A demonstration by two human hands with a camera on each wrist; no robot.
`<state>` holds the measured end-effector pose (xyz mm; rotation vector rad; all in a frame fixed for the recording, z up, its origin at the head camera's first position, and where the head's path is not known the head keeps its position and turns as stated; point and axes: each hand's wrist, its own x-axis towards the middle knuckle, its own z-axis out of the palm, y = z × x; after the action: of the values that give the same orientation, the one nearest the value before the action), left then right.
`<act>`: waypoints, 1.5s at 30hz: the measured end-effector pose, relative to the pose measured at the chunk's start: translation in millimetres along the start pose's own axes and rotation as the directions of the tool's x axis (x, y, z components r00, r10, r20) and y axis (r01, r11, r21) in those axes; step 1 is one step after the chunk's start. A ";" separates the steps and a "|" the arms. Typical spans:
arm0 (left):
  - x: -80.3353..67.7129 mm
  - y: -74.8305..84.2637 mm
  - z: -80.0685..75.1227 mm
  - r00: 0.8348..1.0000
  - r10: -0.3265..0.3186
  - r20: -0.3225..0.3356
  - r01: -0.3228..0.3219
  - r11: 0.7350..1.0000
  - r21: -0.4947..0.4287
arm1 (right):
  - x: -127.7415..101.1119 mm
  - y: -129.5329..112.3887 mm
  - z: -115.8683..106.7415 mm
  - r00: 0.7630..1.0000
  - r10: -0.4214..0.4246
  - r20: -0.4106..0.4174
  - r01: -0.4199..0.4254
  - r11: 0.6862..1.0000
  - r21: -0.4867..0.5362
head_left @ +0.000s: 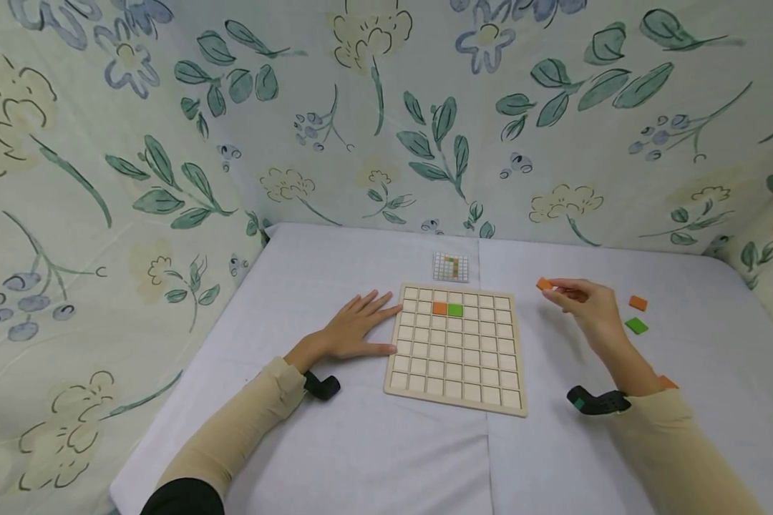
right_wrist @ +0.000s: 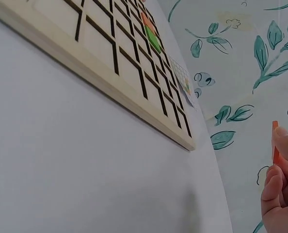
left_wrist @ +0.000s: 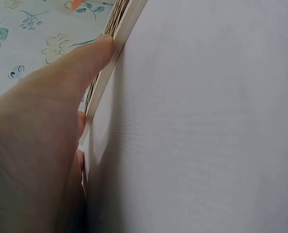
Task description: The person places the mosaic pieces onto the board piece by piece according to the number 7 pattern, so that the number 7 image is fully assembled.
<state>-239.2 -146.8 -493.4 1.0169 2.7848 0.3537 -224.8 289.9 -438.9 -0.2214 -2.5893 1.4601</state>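
**Orange tile held aloft to the right of the grid board**

Broadly, a floral cloth [head_left: 167, 143] hung behind and to both sides of a surface [head_left: 361, 443] covered in plain white fabric. On it lay the wooden grid board [head_left: 457, 350], roughly square, its rows running away from the person. The left hand [head_left: 354, 330] rested flat beside the board's left edge, fingers straight, fingertips touching the frame; the left wrist view showed a finger pressed against that edge.

The right hand [head_left: 586, 304] hovered just off the board's upper right corner, pinching an orange tile [head_left: 544, 285] between thumb and fingertips, clear of the surface. From that tile the board lay to the left, so the right hand was the nearer one to the open cells.

Already 2 tiles sat in the board's second row, touching: an orange one [head_left: 439, 308] and a green one [head_left: 454, 310]. Beyond the right hand, 2 loose tiles lay apart, orange [head_left: 638, 303] and green [head_left: 635, 326]. A small pattern card [head_left: 451, 267] lay just behind the board.
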 end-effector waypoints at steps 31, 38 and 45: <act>0.7 -1.3 1.3 1.000 0.007 -0.004 -0.006 1.000 0.022 | -1.4 -23.9 47.5 0.962 -0.158 0.224 0.159 0.987 0.012; 0.1 0.5 -0.2 1.000 0.003 0.000 -0.003 1.000 0.021 | -1.1 -26.3 62.2 0.942 -0.150 0.300 0.154 0.988 0.010; -0.1 0.2 -0.8 1.000 0.006 0.000 -0.006 1.000 0.021 | -0.8 -24.9 72.9 0.931 -0.129 0.342 0.132 0.991 0.013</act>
<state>-239.1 -146.9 -492.5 1.0296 2.7922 0.3259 -240.7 216.2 -454.9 0.2234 -2.8107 1.5565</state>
